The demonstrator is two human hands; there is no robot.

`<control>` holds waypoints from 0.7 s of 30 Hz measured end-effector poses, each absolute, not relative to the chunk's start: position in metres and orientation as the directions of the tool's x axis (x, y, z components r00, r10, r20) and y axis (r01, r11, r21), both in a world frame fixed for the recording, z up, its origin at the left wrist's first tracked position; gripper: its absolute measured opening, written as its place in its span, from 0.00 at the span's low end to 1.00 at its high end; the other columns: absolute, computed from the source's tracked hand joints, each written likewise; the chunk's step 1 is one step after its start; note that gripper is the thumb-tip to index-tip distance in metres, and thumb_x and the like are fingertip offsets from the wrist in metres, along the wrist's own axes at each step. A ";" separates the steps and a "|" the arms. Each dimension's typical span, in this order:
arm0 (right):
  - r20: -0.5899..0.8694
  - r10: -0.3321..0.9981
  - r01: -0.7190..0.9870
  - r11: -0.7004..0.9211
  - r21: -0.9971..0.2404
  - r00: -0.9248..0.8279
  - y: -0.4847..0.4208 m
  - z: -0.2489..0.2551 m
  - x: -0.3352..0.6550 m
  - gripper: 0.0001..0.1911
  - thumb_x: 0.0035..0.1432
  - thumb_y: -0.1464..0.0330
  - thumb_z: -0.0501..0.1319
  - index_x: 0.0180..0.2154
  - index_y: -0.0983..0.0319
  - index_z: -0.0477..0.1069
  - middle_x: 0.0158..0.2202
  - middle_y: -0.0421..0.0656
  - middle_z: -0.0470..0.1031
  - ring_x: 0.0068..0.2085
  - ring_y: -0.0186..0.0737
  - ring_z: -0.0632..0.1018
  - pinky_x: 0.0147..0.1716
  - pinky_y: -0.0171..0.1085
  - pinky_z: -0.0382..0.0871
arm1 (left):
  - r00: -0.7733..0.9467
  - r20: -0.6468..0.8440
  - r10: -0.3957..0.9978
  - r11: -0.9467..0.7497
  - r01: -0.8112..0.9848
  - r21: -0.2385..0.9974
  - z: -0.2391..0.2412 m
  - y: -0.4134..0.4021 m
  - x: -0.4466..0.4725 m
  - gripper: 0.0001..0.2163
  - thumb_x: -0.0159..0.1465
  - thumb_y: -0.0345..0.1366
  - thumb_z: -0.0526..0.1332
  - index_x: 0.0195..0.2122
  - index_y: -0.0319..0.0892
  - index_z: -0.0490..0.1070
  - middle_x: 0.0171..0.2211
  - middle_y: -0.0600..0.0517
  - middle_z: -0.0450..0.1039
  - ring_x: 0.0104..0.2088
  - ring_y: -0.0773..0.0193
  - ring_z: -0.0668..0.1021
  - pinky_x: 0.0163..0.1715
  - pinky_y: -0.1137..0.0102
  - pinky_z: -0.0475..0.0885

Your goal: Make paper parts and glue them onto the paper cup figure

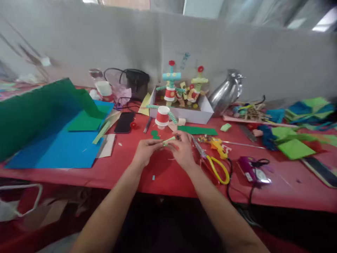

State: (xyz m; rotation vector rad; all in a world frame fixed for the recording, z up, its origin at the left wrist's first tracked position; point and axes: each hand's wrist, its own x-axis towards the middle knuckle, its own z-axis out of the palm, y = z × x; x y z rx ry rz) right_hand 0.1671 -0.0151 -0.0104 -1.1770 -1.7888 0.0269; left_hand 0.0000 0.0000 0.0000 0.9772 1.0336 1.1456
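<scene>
No readable text, brand or number in frame. Teal marks (185, 60) on wall (131, 42), upper center: too blurred to tell if writing. Purple device (246, 168), right side: any label illegible.

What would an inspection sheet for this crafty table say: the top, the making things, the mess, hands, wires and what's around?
Surface: red tabletop, with small paper scraps on it.
Making things: pale green paper strip between the fingertips; red-and-white paper cup with folded green arms beyond the hands.
Clutter: yellow-handled scissors, black phone, large blue sheet.
Hands: left hand and right hand both pinch the strip.
Wires: black cable near the scissors, running towards the near table edge.
Surroundings: grey wall behind; white box with cup-and-paper figures.
</scene>
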 end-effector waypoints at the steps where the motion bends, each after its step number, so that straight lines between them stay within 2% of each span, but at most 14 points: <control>1: 0.685 0.726 0.704 0.522 -0.482 -0.069 -0.016 -0.010 0.166 0.04 0.59 0.64 0.65 0.33 0.55 0.79 0.48 0.45 0.71 0.52 0.48 0.67 0.52 0.48 0.63 | 0.110 -0.101 0.989 0.125 -0.230 0.965 -0.001 0.000 0.001 0.14 0.40 0.37 0.76 0.28 0.40 0.82 0.24 0.50 0.80 0.25 0.67 0.77 0.34 0.70 0.73; 7: 0.638 0.770 0.678 0.480 -0.556 -0.022 -0.021 -0.005 0.163 0.02 0.57 0.67 0.66 0.33 0.58 0.74 0.44 0.45 0.72 0.51 0.48 0.69 0.53 0.48 0.63 | 0.094 -0.011 0.995 0.026 -0.157 0.987 -0.009 0.002 0.002 0.11 0.43 0.37 0.74 0.28 0.41 0.82 0.27 0.49 0.81 0.28 0.63 0.79 0.38 0.67 0.73; 12: 0.551 0.834 0.529 0.458 -0.715 0.023 -0.020 -0.005 0.163 0.11 0.55 0.66 0.66 0.41 0.58 0.71 0.42 0.43 0.75 0.46 0.45 0.73 0.48 0.44 0.67 | 0.098 0.013 0.995 -0.003 -0.101 0.995 -0.011 0.002 0.001 0.08 0.46 0.36 0.72 0.28 0.41 0.82 0.27 0.49 0.81 0.30 0.62 0.78 0.38 0.66 0.73; 16: 0.431 0.902 0.399 0.404 -0.823 -0.025 -0.018 -0.005 0.165 0.06 0.56 0.64 0.65 0.36 0.58 0.74 0.37 0.41 0.79 0.40 0.42 0.78 0.44 0.41 0.69 | 0.142 0.029 0.989 -0.011 -0.125 0.992 -0.009 0.001 0.000 0.08 0.47 0.36 0.72 0.29 0.41 0.82 0.26 0.50 0.80 0.28 0.64 0.77 0.36 0.68 0.72; 21: 0.400 0.916 0.315 0.382 -0.869 -0.009 -0.017 -0.002 0.166 0.06 0.53 0.63 0.67 0.33 0.57 0.77 0.35 0.41 0.81 0.39 0.42 0.79 0.42 0.41 0.71 | 0.164 0.004 0.987 0.033 -0.226 0.974 -0.006 0.001 0.001 0.11 0.44 0.36 0.74 0.29 0.39 0.80 0.24 0.51 0.78 0.25 0.66 0.77 0.32 0.70 0.72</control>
